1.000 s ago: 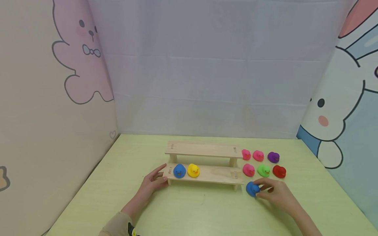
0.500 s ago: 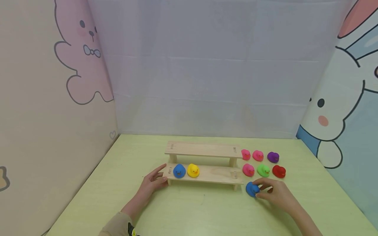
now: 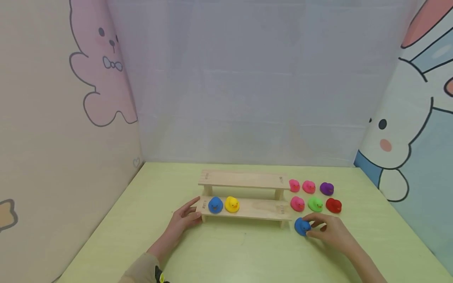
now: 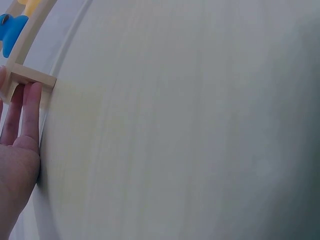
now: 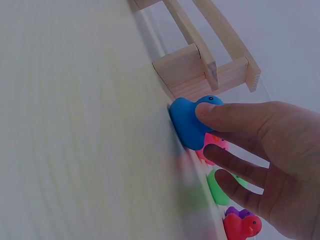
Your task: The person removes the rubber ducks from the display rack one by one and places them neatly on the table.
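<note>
Right hand (image 3: pixel 330 232) lower right of centre, thumb and fingers pinching blue duck (image 3: pixel 302 226) on green table (image 3: pixel 226 251), left hand (image 3: pixel 182 218) flat, straight fingers against left end of wooden shelf (image 3: pixel 247 208), lower centre.

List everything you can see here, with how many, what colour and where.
Wooden stand: one, pale wood, two steps, mid-table.
Blue duck on the lower step: one, blue, left end.
Yellow duck: one, yellow, beside it.
Blue duck on the table: one, blue, right of the stand, front.
Pink ducks: three, pink, right of the stand.
Green duck: one, green.
Red duck: one, red.
Purple duck: one, purple.
Table: one, light green.
Left hand: touches the stand's left end.
Right hand: fingers pinch the blue duck on the table.
</note>
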`<act>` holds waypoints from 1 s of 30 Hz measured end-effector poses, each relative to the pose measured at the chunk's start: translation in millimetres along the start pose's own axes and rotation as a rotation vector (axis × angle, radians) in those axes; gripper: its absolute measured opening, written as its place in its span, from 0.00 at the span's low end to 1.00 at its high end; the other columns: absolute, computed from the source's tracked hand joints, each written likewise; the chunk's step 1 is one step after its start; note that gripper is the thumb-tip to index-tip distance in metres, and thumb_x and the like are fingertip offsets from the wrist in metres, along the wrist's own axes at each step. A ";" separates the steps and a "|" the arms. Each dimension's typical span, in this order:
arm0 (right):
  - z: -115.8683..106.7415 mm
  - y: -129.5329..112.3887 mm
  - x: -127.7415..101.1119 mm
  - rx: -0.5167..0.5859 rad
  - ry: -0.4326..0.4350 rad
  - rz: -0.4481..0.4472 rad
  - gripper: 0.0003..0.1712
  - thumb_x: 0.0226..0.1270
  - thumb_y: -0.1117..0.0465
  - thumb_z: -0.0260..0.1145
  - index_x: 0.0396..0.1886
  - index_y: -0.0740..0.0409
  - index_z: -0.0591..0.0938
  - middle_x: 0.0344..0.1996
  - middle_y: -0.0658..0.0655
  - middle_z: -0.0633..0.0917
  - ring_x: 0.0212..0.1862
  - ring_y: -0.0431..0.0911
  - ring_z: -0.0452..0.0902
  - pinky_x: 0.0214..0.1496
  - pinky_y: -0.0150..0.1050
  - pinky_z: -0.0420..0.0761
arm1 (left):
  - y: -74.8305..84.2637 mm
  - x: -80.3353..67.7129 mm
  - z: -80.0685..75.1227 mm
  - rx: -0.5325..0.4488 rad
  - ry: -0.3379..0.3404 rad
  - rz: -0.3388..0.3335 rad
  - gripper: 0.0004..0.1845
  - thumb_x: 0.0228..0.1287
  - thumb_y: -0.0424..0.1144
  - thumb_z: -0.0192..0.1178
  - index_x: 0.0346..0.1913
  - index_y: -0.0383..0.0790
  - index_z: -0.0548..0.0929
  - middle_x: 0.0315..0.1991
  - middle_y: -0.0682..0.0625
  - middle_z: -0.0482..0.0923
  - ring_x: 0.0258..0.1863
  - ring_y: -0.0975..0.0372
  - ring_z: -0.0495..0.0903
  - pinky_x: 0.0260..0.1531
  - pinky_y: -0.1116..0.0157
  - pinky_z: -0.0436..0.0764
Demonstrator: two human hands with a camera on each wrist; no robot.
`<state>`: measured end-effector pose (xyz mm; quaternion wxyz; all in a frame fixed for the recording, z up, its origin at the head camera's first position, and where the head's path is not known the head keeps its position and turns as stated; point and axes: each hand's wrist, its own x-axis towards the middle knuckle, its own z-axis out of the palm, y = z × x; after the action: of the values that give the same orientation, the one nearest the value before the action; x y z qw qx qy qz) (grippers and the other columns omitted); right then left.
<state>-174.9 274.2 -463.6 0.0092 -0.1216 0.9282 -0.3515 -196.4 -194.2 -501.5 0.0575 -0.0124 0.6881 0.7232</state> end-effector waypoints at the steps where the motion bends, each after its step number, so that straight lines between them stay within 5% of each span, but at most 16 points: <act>1: 0.5 0.5 0.4 0.002 -0.004 0.000 0.19 0.47 0.57 0.76 0.42 0.48 0.84 0.38 0.48 0.84 0.38 0.44 0.79 0.34 0.32 0.77 | -0.6 -0.4 -0.4 0.000 0.002 -0.003 0.32 0.59 0.34 0.63 0.67 0.48 0.67 0.52 0.40 0.76 0.46 0.58 0.81 0.46 0.59 0.79; 30: 0.1 3.7 0.9 0.015 -0.016 0.017 0.20 0.47 0.56 0.76 0.43 0.47 0.84 0.39 0.48 0.84 0.38 0.43 0.78 0.35 0.32 0.77 | -1.5 0.9 -1.2 -0.016 -0.019 0.008 0.32 0.60 0.33 0.62 0.68 0.47 0.67 0.51 0.41 0.76 0.45 0.57 0.81 0.46 0.60 0.80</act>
<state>-176.6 276.6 -466.1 0.0206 -0.1167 0.9263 -0.3576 -197.2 -195.2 -503.1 0.0612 -0.0034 0.6817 0.7290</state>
